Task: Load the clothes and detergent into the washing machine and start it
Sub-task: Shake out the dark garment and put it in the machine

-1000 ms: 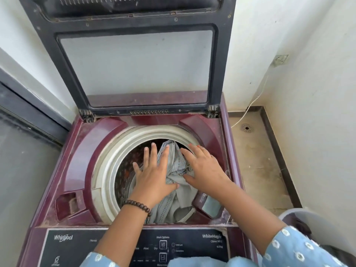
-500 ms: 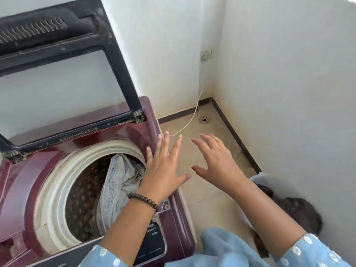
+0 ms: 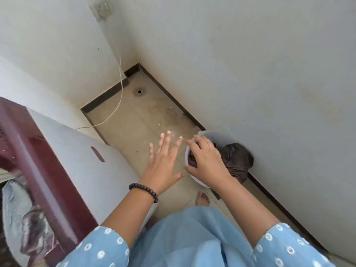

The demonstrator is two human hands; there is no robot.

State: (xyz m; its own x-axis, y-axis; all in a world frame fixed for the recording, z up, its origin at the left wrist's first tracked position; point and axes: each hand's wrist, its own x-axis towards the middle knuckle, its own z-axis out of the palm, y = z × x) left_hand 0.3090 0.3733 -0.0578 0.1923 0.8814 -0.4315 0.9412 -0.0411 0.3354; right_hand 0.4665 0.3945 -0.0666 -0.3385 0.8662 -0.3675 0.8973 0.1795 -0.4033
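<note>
The maroon top-loading washing machine (image 3: 48,170) fills the left edge, its grey side panel facing me. A light grey garment (image 3: 17,212) shows in its drum at the far left. On the floor by the right wall stands a white bucket (image 3: 213,134) with dark brown clothes (image 3: 237,158) spilling over its rim. My right hand (image 3: 206,160) reaches into the bucket, fingers curving down onto the dark clothes; whether it grips them is unclear. My left hand (image 3: 163,162) hovers over the floor just left of the bucket, fingers spread, holding nothing.
A white cable (image 3: 119,87) runs from a wall socket (image 3: 103,9) down to the beige tiled floor behind the machine. A floor drain (image 3: 139,91) sits in the corner. My bare foot (image 3: 202,198) stands beside the bucket. White walls close the narrow space.
Both hands left the drum and swung right toward the bucket; my view turned from the machine to the floor. The right hand now reaches into the bucket's dark clothes.
</note>
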